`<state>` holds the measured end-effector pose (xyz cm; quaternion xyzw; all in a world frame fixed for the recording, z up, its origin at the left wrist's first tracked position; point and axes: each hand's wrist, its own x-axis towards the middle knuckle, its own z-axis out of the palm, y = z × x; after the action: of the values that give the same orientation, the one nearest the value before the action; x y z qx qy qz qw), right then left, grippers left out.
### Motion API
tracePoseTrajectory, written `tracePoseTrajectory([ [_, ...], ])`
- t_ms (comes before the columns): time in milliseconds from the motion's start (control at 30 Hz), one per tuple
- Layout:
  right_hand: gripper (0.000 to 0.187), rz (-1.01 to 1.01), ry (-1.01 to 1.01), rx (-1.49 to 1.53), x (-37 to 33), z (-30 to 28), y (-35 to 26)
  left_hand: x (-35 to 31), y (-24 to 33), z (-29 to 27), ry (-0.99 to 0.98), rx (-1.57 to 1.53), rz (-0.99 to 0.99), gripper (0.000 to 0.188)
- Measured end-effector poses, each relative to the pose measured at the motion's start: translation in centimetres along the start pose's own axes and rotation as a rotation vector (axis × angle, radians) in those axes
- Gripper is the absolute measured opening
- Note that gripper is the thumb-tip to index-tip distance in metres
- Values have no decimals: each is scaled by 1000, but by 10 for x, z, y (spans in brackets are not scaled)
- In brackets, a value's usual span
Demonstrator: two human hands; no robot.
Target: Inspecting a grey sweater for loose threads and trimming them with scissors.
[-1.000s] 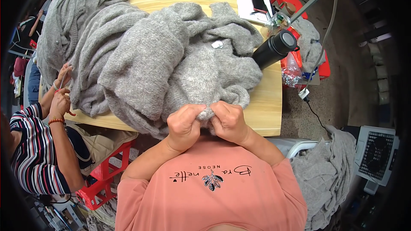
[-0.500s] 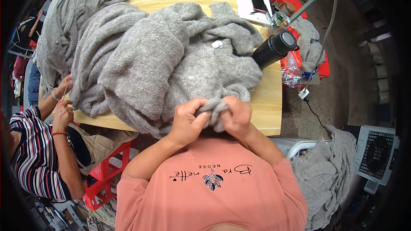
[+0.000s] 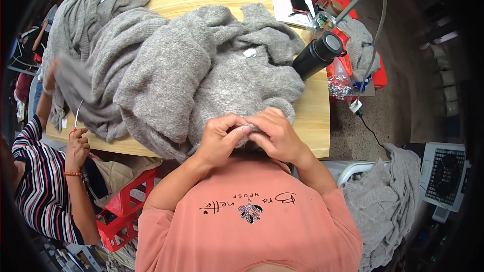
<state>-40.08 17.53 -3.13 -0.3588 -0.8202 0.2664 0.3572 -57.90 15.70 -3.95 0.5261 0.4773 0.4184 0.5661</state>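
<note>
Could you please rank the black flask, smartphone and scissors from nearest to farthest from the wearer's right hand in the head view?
1. Black flask, ahead and right of the right hand.
2. Smartphone, farther ahead, slightly right.
3. Scissors, far left.

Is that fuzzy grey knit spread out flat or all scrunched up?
Scrunched up: the grey knit lies in thick folds on the table, and the left hand and right hand pinch a bit of it.
</note>
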Motion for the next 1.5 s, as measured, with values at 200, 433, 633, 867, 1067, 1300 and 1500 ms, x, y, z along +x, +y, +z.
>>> tracePoseTrajectory([
  [200, 9, 428, 83, 519, -9, 7, 14, 3, -7, -11, -48, 314, 56, 4],
  [433, 8, 157, -103, 161, 0, 15, 12, 2, -8, -14, 16, 137, 29, 4],
  [633, 7, 197, -47, 346, -3, 22, 12, -2, -5, -11, 41, 27, -87, 6],
  [867, 9, -53, 8, 244, 0, 27, 7, -5, -12, -5, -103, -123, -272, 4],
  [1067, 11, 19, 184, 135, -10, 29, 13, -3, -1, -14, -135, -368, -356, 3],
  [1300, 25, 378, 104, 356, -72, 2, 55, 3, -2, -25, 20, -552, -168, 2],
  [1500, 23, 551, 56, 491, -105, 23, 49, 13, 3, -23, -90, -409, -96, 5],
])
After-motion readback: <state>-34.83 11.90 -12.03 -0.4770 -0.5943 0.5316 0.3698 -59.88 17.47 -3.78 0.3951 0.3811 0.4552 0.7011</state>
